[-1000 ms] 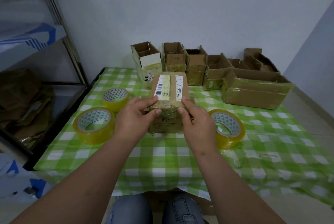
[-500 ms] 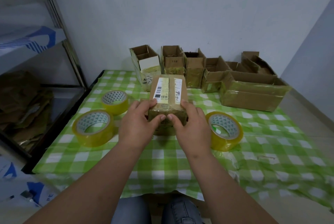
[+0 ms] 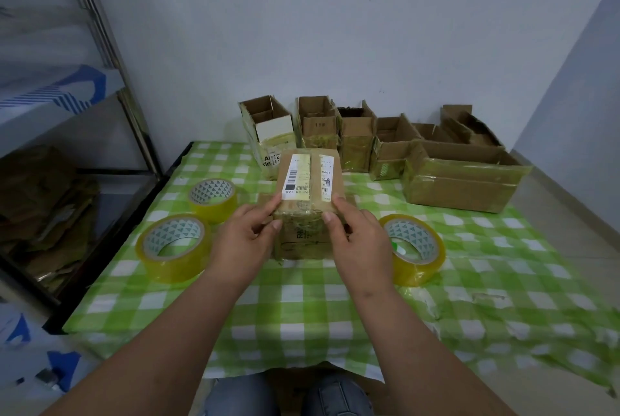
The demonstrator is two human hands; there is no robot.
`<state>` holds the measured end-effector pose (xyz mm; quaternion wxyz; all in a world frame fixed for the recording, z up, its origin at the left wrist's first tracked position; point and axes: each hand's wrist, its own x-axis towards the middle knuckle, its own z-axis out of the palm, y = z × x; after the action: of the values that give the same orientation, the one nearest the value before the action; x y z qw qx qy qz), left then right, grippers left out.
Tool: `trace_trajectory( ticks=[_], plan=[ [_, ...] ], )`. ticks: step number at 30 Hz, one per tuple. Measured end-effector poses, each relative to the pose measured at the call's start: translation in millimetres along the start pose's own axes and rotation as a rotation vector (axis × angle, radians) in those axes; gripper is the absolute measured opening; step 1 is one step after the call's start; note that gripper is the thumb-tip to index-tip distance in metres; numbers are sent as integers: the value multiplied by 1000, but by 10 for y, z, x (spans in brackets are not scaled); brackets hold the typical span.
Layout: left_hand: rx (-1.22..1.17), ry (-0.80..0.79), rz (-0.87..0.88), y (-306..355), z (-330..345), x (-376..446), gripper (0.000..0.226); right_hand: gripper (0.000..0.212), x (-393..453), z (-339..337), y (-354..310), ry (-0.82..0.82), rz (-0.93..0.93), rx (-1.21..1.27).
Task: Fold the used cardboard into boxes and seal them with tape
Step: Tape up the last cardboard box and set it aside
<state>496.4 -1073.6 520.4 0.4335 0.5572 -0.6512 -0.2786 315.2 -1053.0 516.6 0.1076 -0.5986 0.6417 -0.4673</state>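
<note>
The small cardboard box [image 3: 308, 201] sits mid-counter, gripped at its near top edge by the left hand [image 3: 246, 238] and right hand [image 3: 357, 241], fingers curled onto the taped seam; if they let go before the tape is rubbed flat, I judge the flaps could spring open, or a push could slide the box on the slick cloth. Around the box: pale walls, a metal shelf [image 3: 100, 56] to its left, the green-checked counter [image 3: 302, 308], a row of open boxes [image 3: 459, 177] behind it, 3 tape rolls [image 3: 172, 248] beside it.
</note>
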Motion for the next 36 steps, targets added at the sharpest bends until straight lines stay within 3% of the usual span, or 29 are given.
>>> trace_trajectory(
  ticks=[8,11,15,19,25,33,36],
  plan=[
    [-84,20,-104,12,62,-39,57,34,20,-29,19,-17,-9,-19],
    [-151,8,-163,35,110,-99,43,35,-12,-20,2,-14,18,28],
    [-396,16,-265,215,150,-200,37,35,-85,-94,-25,17,144,230],
    [-408,4,-206,369,197,-267,45,31,-98,-221,-167,48,255,423],
    [-333,-82,-141,553,298,-392,62,62,-75,-256,-394,72,325,330],
    [-72,-212,197,753,296,-488,85,90,-24,-349,-648,112,408,506],
    [-8,-243,294,769,241,-466,95,89,-11,-368,-674,180,388,538]
  ],
)
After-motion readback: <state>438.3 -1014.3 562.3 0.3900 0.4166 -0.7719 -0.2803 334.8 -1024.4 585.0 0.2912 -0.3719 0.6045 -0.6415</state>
